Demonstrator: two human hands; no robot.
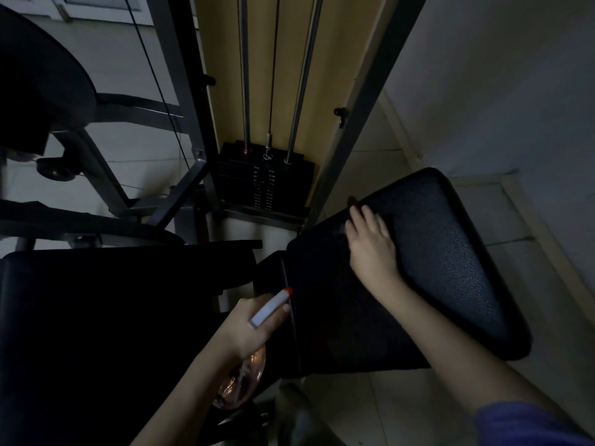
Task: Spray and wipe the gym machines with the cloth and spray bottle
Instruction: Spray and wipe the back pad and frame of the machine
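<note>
My left hand (254, 326) grips a spray bottle (270, 307) with a white head, a red nozzle tip and a clear pinkish body hanging below my wrist. The nozzle points toward the black padded seat (450, 268) of a gym machine. My right hand (370, 243) lies on that pad near its far left edge, fingers spread over a dark cloth (388, 220) that barely shows against the black vinyl. The room is dim.
A second black pad (112, 300) fills the lower left. Behind stands the weight stack (264, 178) with chrome guide rods (244, 75) inside a grey steel frame (370, 107). Pale floor tiles (499, 214) and a wall lie to the right.
</note>
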